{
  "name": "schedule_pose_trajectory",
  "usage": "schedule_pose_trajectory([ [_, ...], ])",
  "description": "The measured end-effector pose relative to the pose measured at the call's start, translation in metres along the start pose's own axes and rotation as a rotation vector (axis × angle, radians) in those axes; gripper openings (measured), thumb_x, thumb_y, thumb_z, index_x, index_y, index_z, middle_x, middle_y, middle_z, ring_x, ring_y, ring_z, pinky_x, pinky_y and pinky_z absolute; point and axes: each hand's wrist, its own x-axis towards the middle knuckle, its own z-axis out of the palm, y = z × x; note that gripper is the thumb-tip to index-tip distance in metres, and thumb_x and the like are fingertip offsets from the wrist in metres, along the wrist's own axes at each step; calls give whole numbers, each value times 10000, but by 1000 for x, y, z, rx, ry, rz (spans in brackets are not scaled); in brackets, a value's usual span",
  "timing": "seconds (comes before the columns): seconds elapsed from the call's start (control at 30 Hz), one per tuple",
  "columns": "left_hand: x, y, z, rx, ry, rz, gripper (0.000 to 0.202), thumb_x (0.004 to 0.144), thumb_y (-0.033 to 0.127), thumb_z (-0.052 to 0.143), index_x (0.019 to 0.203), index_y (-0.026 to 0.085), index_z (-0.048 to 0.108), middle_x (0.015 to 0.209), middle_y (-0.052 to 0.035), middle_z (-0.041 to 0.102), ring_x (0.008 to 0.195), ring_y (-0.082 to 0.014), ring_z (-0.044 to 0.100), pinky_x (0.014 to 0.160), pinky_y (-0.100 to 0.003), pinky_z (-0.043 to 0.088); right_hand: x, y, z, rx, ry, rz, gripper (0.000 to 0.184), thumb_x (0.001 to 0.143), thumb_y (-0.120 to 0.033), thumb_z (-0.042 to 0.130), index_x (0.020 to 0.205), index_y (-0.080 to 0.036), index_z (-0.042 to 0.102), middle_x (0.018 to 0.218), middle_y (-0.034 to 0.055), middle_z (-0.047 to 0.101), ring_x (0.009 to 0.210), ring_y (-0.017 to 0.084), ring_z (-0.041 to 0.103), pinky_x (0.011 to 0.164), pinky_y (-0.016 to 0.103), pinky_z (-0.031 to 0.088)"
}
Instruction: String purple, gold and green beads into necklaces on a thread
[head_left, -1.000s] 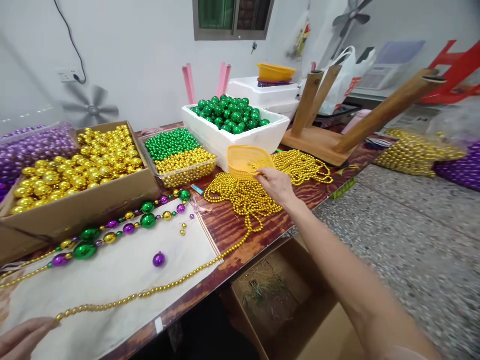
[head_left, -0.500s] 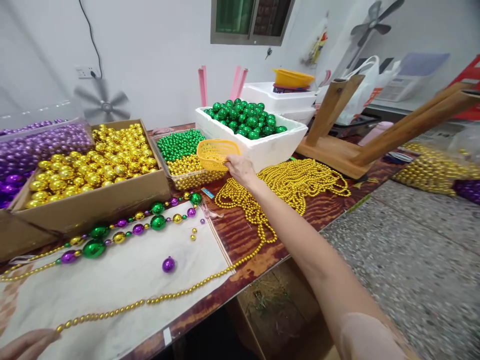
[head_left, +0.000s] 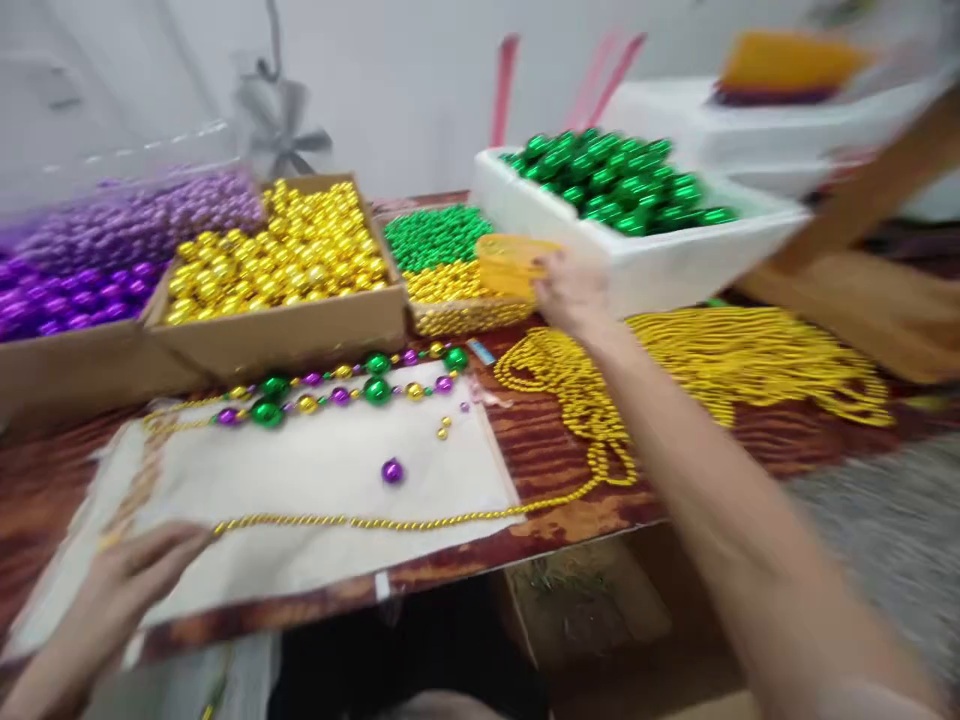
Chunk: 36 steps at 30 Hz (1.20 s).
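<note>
At frame centre, right hand [head_left: 574, 295] has carried the yellow scoop basket [head_left: 514, 265] over the small-bead tray [head_left: 457, 320], grasping it; left hand [head_left: 142, 575] pins the gold strand [head_left: 375, 521].

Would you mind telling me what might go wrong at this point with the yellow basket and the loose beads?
The right hand holds the yellow basket over the tray of small beads; tipping it could mix or spill beads. The loose purple bead on the cloth may roll off the table. The left hand at the gold strand could drag it off.
</note>
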Motion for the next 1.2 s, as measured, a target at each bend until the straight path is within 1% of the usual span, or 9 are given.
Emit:
schedule_pose_trajectory([
  [0.1,-4,-1,-6,-192,-61,-63,344,811,510,565,763,234,765,835,-39,770,737,-216,686,699,-286,564,-41,-60,13,249,73,-273,285,965,-311,481,1093,-184,702,1140,104,677,1079,261,616,930,407,464],
  [0.17,3,1,-9,-285,-100,-37,362,833,491,580,802,174,751,786,-66,746,705,-184,652,656,-244,528,-82,-113,24,561,-146,-549,271,964,-372,485,983,-228,713,983,45,714,919,209,660,826,355,508],
  [0.27,11,6,-13,-354,-128,26,367,878,464,569,842,138,733,759,-60,711,666,-140,596,596,-207,467,-150,-197,36,871,-472,-797,237,967,-363,503,1005,-253,709,1025,30,720,932,184,663,838,328,518],
  [0.4,10,7,-16,-354,-128,125,358,923,426,529,844,130,714,719,-36,665,636,-116,545,571,-203,415,-198,-268,52,1101,-625,-824,259,978,-353,500,1153,-248,659,1051,34,711,946,172,659,839,306,511],
  [0.73,18,-42,-37,-248,84,196,279,891,364,547,829,149,713,776,-54,716,696,-131,615,660,-232,463,-195,-266,41,531,-504,-752,280,942,-220,354,807,-230,599,763,22,667,657,180,575,589,285,340],
  [0.87,25,-93,-76,-101,293,48,290,874,401,568,866,149,713,838,-63,725,768,-172,629,760,-282,482,-197,-272,44,483,-525,-737,276,933,-215,343,767,-219,564,726,32,648,623,179,553,587,287,320],
  [0.97,28,-120,-94,190,381,-147,293,909,341,517,1006,129,694,1010,-132,697,1011,-285,606,923,-419,452,-199,-285,53,489,-589,-691,281,939,-204,342,764,-209,562,709,36,637,625,174,549,605,275,331],
  [1.1,17,-106,-58,280,496,-72,330,889,253,552,1199,150,600,1291,-186,582,1347,-374,385,1095,-596,277,-206,-299,66,485,-677,-648,281,942,-177,363,775,-185,589,706,43,635,652,169,565,616,255,342],
  [1.2,4,-63,5,-186,329,234,232,970,269,436,1136,195,579,1206,-111,637,1221,-234,545,1078,-443,396,-212,-303,71,481,-692,-661,291,952,-172,366,802,-170,615,706,44,638,655,162,567,629,246,346],
])
